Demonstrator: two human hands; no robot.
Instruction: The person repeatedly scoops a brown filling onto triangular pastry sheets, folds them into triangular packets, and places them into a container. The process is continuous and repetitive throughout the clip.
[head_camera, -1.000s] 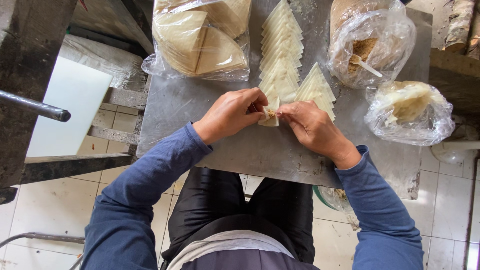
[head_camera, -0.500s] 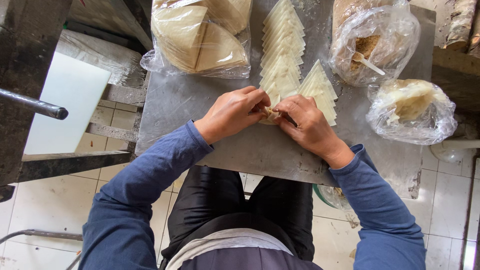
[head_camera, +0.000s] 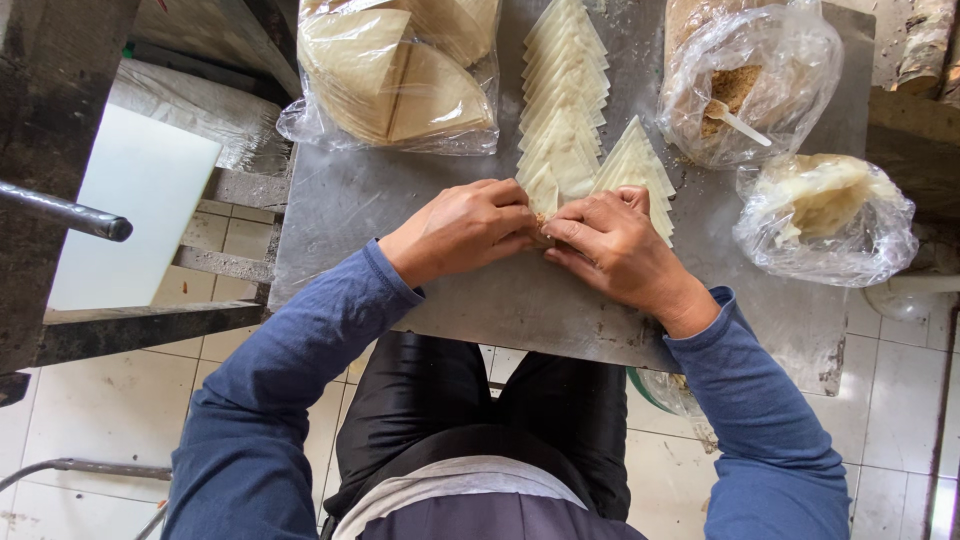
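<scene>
Both hands meet at the middle of a grey metal table (head_camera: 400, 200), fingertips pressed together around a small pastry piece (head_camera: 543, 222) that is almost wholly hidden; only a sliver of pale wrapper and a speck of brown filling show between the fingers. The left hand (head_camera: 460, 230) is curled closed over it from the left, knuckles up, and the right hand (head_camera: 615, 245) pinches it from the right with thumb and forefinger, so its shape cannot be made out. Just beyond the fingertips lies a long row of folded triangular pastries (head_camera: 562, 90), overlapping like shingles and running away to the top edge, where the row is cut off. A shorter stack of triangles (head_camera: 635, 165) lies just beside it, partly covered by the right hand. To the upper left sits a clear bag of pastry sheets (head_camera: 390, 80), its top out of frame. To the upper right a clear bag of brown crumbly filling (head_camera: 750, 80) holds a white spoon (head_camera: 735, 120). Near it, a knotted bag of pale dough-like stuff (head_camera: 825, 215) blurs behind crinkled plastic. Blue sleeves (head_camera: 290, 380) cover both forearms.
</scene>
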